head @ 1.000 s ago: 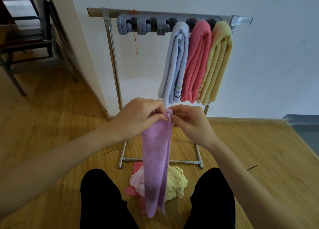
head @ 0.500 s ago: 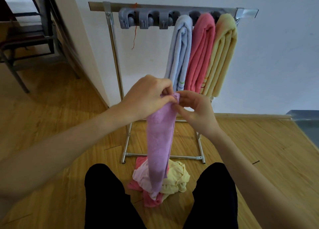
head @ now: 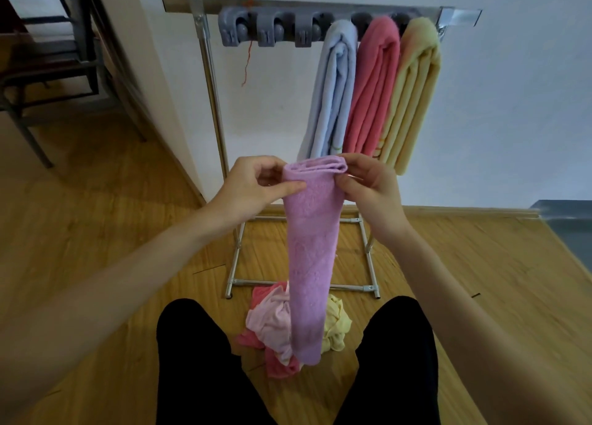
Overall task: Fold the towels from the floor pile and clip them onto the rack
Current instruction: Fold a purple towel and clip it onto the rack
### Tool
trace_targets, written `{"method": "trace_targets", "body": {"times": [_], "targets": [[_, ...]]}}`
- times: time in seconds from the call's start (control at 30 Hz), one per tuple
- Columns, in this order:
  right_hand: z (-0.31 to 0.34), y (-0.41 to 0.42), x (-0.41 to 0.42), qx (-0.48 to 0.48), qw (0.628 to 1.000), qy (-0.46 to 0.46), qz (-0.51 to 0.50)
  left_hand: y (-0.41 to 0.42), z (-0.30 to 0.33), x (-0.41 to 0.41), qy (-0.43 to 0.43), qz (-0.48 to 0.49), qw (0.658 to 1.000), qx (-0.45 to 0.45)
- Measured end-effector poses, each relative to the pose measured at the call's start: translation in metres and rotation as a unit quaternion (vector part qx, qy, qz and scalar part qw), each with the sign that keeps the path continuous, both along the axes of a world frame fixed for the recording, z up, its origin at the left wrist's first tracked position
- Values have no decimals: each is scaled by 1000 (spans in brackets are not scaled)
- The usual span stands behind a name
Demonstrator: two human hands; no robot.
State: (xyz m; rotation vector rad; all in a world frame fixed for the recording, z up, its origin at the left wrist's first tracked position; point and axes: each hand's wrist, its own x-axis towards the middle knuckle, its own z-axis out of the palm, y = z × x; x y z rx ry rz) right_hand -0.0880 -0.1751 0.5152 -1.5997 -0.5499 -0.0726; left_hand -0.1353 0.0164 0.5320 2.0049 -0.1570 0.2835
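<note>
A purple towel [head: 310, 258], folded into a long narrow strip, hangs down in front of me. My left hand [head: 256, 186] pinches its top left edge and my right hand [head: 368, 184] pinches its top right edge. Behind it stands a metal rack [head: 211, 81] with a grey clip bar [head: 266, 28]; three clips at the left hold nothing. A light blue towel [head: 333, 91], a pink towel [head: 371, 88] and a yellow towel [head: 413, 94] hang clipped side by side at the right. The floor pile [head: 272, 325] of pink and pale yellow towels lies between my knees.
My legs in black trousers [head: 198, 360] frame the pile. A white wall stands behind the rack, its corner [head: 166, 120] at the left. A dark metal chair [head: 48, 59] stands at the far left on the wooden floor. A grey-blue surface [head: 567, 226] is at the right.
Both hands have risen with the purple towel and drawn slightly apart, so its folded top edge now lies flat and wider between them. The view has moved closer to the rack.
</note>
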Motion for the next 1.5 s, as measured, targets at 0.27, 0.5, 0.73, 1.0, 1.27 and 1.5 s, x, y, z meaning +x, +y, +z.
{"method": "trace_targets", "body": {"times": [0.27,0.5,0.73,1.0,1.27,1.5], "targets": [[10,-14,3,-55,997,-23,55,-13,4,4,-74,34,996,-19],[10,2,8,-134,989,-64,13,-8,-14,-7,-103,20,994,-21],[-3,23,-2,-39,997,67,10,19,-137,-37,175,6,982,-72],[4,4,-8,205,951,228,-40,1,-217,-22,322,12,947,-19],[-87,-51,7,197,831,365,-372,15,-189,-5,329,-11,937,-115],[-168,-57,2,-162,890,389,-177,-2,-85,17,239,-180,951,-80]]}}
